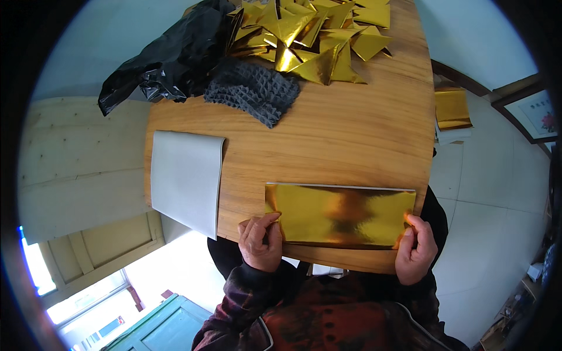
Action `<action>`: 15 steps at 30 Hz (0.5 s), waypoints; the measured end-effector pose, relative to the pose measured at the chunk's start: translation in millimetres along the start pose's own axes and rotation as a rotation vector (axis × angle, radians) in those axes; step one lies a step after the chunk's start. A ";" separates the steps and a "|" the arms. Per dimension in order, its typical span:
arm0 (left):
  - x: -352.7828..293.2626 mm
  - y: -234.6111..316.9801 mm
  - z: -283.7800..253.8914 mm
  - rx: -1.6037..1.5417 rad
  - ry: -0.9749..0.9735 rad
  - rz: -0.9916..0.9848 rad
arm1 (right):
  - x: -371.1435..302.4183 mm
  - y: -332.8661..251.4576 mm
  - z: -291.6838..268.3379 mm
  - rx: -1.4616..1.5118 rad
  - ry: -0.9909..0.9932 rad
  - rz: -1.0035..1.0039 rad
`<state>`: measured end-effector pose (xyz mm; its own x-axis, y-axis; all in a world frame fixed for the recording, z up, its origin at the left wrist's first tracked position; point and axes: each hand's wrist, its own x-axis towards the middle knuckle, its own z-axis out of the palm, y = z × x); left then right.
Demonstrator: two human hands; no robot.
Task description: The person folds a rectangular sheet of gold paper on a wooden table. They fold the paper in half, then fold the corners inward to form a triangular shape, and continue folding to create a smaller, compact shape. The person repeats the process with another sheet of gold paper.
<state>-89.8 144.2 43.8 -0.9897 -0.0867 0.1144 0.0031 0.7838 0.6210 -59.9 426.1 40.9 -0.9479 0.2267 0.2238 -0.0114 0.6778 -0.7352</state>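
Left hand [261, 241], right hand [417, 250]: nearly closed; one gold rectangle [345, 216] pinched by both
Surface [328, 134]: one black bag [170, 52], one cloth [254, 90]

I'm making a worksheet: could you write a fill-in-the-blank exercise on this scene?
1. The left hand and right hand hold a shiny sheet coloured ____.
2. Beside the grey cloth lies a ____ plastic bag.
3. The pale sheet lies to the shiny sheet's ____.
Missing words: gold; black; left.
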 end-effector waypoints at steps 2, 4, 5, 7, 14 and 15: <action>0.7 0.7 0.6 0.005 0.010 0.013 | -0.2 0.3 0.0 0.005 -0.003 0.008; 1.4 1.2 0.6 0.006 0.009 0.008 | -0.1 1.0 -0.5 -0.010 -0.011 -0.004; 1.9 1.6 0.5 0.006 0.007 0.006 | 0.0 1.1 -0.9 -0.018 -0.014 -0.009; 3.3 2.3 0.5 0.004 0.011 0.010 | -0.2 0.0 -2.0 -0.008 -0.026 0.015; 2.4 2.5 -1.2 0.015 -0.028 -0.012 | 0.9 -4.4 -2.7 0.005 -0.033 0.057; 1.9 1.3 -2.1 0.027 -0.015 -0.008 | 0.2 -4.9 -1.5 0.017 -0.031 0.045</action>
<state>-91.4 143.7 46.4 -0.9917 -0.0839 0.0972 -0.0088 0.7995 0.6006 -59.5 423.9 45.5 -0.9571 0.2344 0.1705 0.0262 0.6557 -0.7546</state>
